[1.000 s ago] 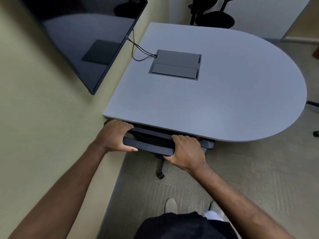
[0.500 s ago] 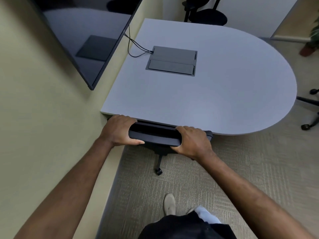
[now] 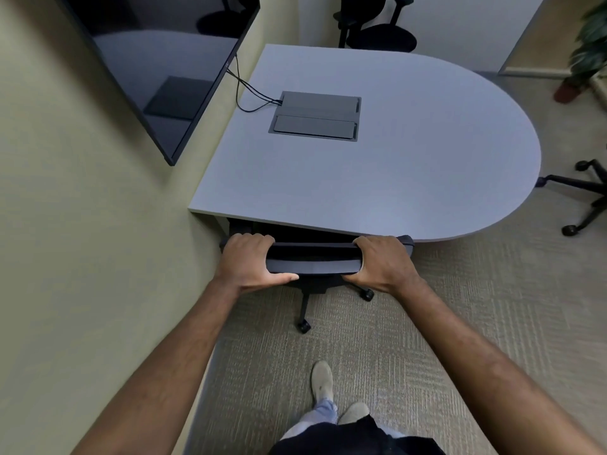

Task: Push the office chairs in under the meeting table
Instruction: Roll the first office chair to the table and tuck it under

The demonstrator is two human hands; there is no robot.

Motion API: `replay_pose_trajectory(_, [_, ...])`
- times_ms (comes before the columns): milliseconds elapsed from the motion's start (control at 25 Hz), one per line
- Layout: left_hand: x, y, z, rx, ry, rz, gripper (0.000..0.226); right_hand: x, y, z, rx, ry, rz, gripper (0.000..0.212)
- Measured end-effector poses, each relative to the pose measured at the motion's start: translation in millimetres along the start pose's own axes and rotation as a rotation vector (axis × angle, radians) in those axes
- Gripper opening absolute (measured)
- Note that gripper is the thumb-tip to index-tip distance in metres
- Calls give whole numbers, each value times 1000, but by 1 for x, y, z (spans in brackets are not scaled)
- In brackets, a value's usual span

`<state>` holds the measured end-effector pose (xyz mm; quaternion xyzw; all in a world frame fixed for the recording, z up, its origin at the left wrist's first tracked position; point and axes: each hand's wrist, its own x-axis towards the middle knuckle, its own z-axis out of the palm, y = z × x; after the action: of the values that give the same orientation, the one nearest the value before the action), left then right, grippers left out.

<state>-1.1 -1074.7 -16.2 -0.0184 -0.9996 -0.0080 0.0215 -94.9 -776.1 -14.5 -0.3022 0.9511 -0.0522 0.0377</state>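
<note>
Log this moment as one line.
left hand: gripping chair back | right hand: gripping chair back | seat: under meeting table

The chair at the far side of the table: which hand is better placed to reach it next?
Probably right. The right hand is on the open side; the left hand is beside the wall.

I am looking down at a pale yellow-green wall (image 3: 82, 224) running along my left side, with a dark wall screen (image 3: 157, 60) hanging on it and reflecting the room. Thin black cables (image 3: 249, 90) are trailing from the screen's lower edge. Beige textured carpet (image 3: 460, 307) is covering the floor. A potted plant (image 3: 588, 54) is standing in the far right corner, beside a white wall (image 3: 460, 24) at the back.
</note>
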Motion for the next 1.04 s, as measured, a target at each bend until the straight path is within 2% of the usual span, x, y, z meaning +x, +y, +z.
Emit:
replay_pose_trajectory(280, [-13, 0, -3, 13, -6, 62, 102, -29, -7, 6, -22, 32, -1, 89])
replay_pose_trajectory(600, [18, -22, -15, 1, -4, 62, 98, 6, -13, 3, -7, 91, 19, 75])
replay_pose_trajectory(800, [29, -53, -13, -51, -1, 56, 90, 34, -28, 6, -9, 92, 23, 77])
replay_pose_trajectory(1040, [50, -97, -8, -29, -41, 119, 95, 52, -56, 10, -7, 99, 79, 79])
